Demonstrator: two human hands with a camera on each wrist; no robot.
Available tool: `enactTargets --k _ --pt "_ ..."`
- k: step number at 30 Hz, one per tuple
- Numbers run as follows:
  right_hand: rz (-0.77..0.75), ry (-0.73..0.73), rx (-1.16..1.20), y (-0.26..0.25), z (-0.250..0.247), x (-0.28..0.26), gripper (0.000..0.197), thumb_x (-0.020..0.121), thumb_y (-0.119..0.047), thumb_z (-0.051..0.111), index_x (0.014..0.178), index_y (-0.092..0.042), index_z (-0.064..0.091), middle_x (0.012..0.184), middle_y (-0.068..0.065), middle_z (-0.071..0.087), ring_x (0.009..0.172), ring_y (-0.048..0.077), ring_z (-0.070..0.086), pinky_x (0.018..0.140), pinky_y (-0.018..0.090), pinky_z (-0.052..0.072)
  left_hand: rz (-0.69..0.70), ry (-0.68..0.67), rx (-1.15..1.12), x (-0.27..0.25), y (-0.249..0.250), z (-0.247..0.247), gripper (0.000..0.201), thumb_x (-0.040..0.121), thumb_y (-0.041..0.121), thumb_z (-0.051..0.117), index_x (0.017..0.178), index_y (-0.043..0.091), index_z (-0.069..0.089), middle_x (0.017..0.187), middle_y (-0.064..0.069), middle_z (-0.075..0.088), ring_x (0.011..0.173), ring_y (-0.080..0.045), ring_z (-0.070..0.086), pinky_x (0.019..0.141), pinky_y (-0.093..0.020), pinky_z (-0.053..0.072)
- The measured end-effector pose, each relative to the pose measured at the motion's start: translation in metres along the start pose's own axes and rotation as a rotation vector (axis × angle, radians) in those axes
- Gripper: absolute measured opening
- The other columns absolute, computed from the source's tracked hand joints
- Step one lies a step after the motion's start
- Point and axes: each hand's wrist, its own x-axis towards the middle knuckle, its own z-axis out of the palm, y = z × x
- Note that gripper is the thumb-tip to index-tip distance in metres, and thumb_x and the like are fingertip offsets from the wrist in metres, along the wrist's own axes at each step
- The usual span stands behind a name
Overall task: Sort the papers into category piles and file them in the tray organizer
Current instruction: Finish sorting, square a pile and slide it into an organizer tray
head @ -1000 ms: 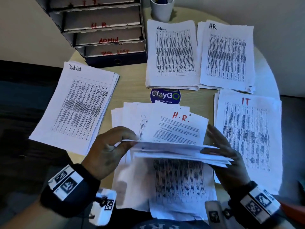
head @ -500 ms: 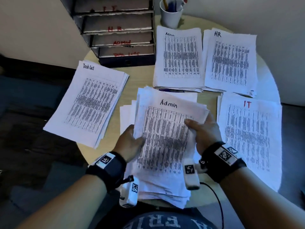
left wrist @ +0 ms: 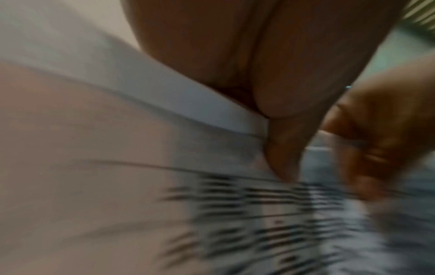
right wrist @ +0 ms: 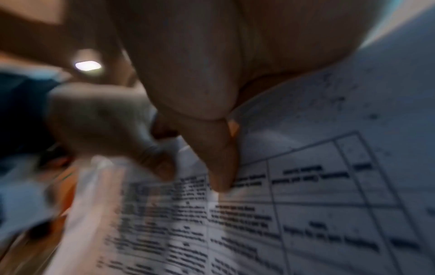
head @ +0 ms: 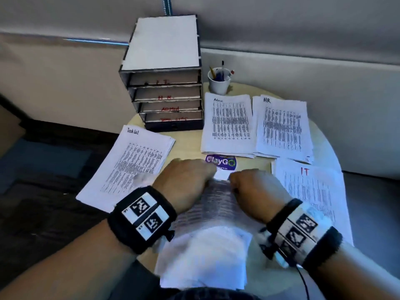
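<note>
Fingers [right wrist: 219, 167] of the right hand [head: 255, 191] and the left hand [head: 184, 182] both pinch the far edge of a printed sheet [head: 216, 202], over the unsorted stack [head: 205, 256] at the counter's [head: 188, 146] near edge; the tray organizer [head: 164, 83] stands behind.

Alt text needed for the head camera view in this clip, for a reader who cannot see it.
Both hands, left hand and right hand, grip the far edge of an unsorted paper stack on a round table. Around it lie piles headed Task List, Admin, HR and IT, with a labelled tray organizer behind.
</note>
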Motion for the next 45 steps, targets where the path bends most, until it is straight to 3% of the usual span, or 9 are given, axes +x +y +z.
enactTargets --k 5,9,12,15,19,25,30,37,45 --pt "0.32 -0.006 0.539 0.055 0.013 -0.018 0.026 0.079 -0.018 0.072 0.058 -0.024 0.056 0.053 -0.005 0.055 0.055 0.013 0.055 0.051 0.024 0.041 -0.559 0.398 -0.118 -0.038 -0.077 0.021 0.051 0.076 0.021 0.075 0.124 0.021 0.058 0.122 -0.008 0.057 0.116 -0.033 0.051 0.093 -0.046 0.044" --pt "0.417 0.188 0.928 0.068 0.018 -0.023 0.018 0.075 -0.018 0.078 0.068 -0.03 0.068 0.049 -0.001 0.056 0.047 0.016 0.05 0.053 0.034 0.044 -0.929 0.172 -1.087 -0.048 -0.076 0.044 0.098 0.069 0.045 0.082 0.15 0.023 0.031 0.142 -0.008 0.048 0.126 -0.026 0.051 0.099 -0.039 0.042" --pt "0.34 0.311 1.106 0.053 0.009 -0.021 0.016 0.08 -0.015 0.075 0.08 -0.03 0.07 0.064 0.003 0.068 0.058 0.017 0.06 0.058 0.034 0.051 -0.776 0.155 -1.58 -0.03 -0.049 0.036 0.072 0.077 0.032 0.079 0.134 0.006 0.043 0.1 -0.006 0.064 0.086 -0.015 0.065 0.077 -0.031 0.051" --pt "0.333 0.466 1.176 0.037 -0.001 -0.014 0.013 0.081 -0.018 0.076 0.091 -0.013 0.07 0.08 0.011 0.074 0.068 0.023 0.069 0.065 0.037 0.057 -0.543 0.378 -1.35 -0.003 -0.031 0.009 0.02 0.094 0.012 0.058 0.114 0.009 0.058 0.099 -0.005 0.07 0.09 -0.019 0.069 0.071 -0.028 0.055" --pt "0.336 0.675 1.29 0.023 -0.002 -0.007 0.01 0.078 -0.021 0.078 0.083 -0.014 0.074 0.074 -0.001 0.076 0.068 0.02 0.072 0.062 0.031 0.057 -0.402 0.591 -1.186 0.01 -0.018 -0.002 0.025 0.093 0.024 0.053 0.115 0.013 0.055 0.113 -0.014 0.064 0.105 -0.031 0.062 0.09 -0.05 0.055" --pt "0.324 0.607 1.261 0.015 0.015 -0.015 0.014 0.077 -0.008 0.08 0.082 -0.013 0.068 0.059 -0.023 0.067 0.055 -0.006 0.063 0.054 0.007 0.045 -0.398 0.603 -1.224 -0.012 -0.023 0.022 0.018 0.087 0.023 0.056 0.104 0.022 0.05 0.098 0.01 0.067 0.095 -0.014 0.064 0.084 -0.046 0.055" --pt "0.319 0.612 1.177 0.02 0.032 -0.007 0.056 0.066 -0.036 0.087 0.108 -0.004 0.068 0.082 0.004 0.076 0.077 0.019 0.073 0.085 0.028 0.054 -0.46 0.545 -1.165 -0.019 -0.034 0.046 0.017 0.082 0.025 0.054 0.099 0.025 0.051 0.1 -0.016 0.06 0.093 -0.037 0.059 0.082 -0.059 0.052" --pt "0.278 0.703 1.436 0.012 0.019 -0.006 0.024 0.077 0.0 0.077 0.099 -0.006 0.073 0.087 0.004 0.077 0.079 0.021 0.073 0.078 0.034 0.059 -0.438 0.608 -1.148 -0.016 -0.026 0.035 0.009 0.096 0.012 0.047 0.087 0.016 0.047 0.079 -0.011 0.051 0.07 -0.005 0.048 0.063 -0.026 0.044" --pt "0.348 0.506 1.376 0.014 0.045 -0.009 0.024 0.073 0.006 0.078 0.091 -0.008 0.07 0.072 -0.015 0.074 0.069 0.003 0.069 0.071 0.023 0.053 -0.524 0.456 -1.162 -0.026 -0.041 0.071 0.032 0.085 0.027 0.049 0.114 0.014 0.055 0.107 -0.012 0.068 0.101 -0.031 0.063 0.09 -0.059 0.051"
